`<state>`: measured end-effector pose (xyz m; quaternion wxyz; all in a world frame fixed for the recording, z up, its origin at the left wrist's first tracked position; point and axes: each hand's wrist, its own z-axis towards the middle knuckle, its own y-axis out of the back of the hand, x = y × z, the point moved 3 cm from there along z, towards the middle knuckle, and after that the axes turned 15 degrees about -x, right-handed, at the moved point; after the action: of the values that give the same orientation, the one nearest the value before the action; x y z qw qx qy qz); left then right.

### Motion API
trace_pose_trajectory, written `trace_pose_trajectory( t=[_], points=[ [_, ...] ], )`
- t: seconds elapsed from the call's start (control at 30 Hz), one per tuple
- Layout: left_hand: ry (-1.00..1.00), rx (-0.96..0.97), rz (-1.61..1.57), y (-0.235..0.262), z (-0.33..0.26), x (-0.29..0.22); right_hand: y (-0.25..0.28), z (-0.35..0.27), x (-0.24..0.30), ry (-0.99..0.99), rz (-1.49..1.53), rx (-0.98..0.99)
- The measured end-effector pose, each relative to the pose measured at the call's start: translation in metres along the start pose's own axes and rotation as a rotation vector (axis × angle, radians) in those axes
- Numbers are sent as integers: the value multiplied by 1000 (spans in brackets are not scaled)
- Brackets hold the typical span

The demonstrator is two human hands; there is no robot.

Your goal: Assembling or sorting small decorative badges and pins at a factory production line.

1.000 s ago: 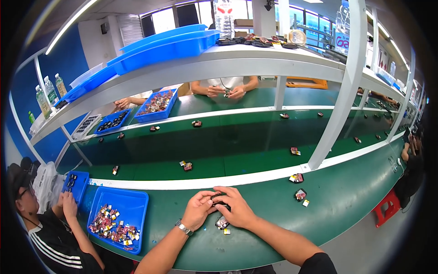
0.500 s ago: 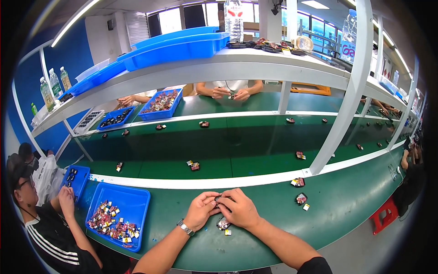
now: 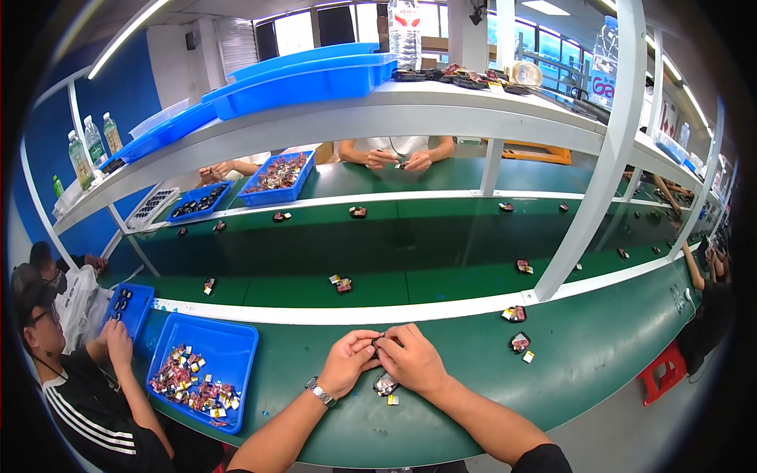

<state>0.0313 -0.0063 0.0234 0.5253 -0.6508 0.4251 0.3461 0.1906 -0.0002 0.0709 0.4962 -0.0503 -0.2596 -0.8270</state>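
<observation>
My left hand and my right hand meet above the green bench, fingers closed together around a small black part. Most of that part is hidden by my fingers. Just below them on the bench lies a dark assembly with red wiring or board pieces. A white and yellow tab sticks out of its near side. Farther right rest two more such pieces, a dark red assembly and a round black one with its own pale tab.
A blue tray of red, white and yellow pieces stands to my left, beside a co-worker. Beyond a white rail runs a green belt with scattered assemblies. A white post and a shelf stand ahead.
Assemblies on the belt have shifted slightly to the right. My hands stay nearly in place around the black part. The co-worker's hands at left have lowered a little.
</observation>
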Motion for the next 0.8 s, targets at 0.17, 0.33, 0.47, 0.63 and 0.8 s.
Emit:
trace_pose_trajectory(
  t=[0.17,0.33,0.47,0.63,0.8],
  points=[
    [-6,3,1,-2,3,3,-2,-4,-3,32,-53,-29],
    [-31,-41,-15,-3,1,-4,-5,-3,-1,51,-108,-27],
    [-40,-63,-39,-3,3,0,-2,-3,2,38,-101,11],
    [-61,-102,-113,0,3,-3,-12,-4,2,12,-33,30],
    [-50,-132,-163,-1,-3,-10,-17,18,-38,-111,-35,-73]
  ],
)
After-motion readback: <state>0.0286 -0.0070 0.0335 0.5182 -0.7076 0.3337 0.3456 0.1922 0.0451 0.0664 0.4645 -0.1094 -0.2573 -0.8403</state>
